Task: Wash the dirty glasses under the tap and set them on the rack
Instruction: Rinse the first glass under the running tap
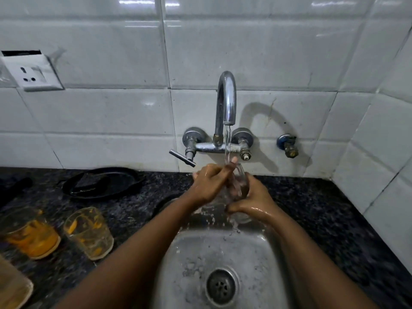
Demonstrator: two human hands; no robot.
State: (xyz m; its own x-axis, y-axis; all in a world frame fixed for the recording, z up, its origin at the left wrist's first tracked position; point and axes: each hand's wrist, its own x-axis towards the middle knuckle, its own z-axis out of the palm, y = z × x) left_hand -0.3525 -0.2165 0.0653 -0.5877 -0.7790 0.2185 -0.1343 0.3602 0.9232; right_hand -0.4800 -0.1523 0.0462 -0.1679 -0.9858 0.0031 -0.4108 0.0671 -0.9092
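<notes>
Both forearms reach over the steel sink to a clear glass held under the tap, directly in its running stream. Right hand is wrapped around the glass's side and base; left hand has its fingers pushed into the mouth. Its long axis tilts, mouth up toward the spout. Left of the sink, two orange-smeared glasses stand upright on the dark table. No writing is readable.
</notes>
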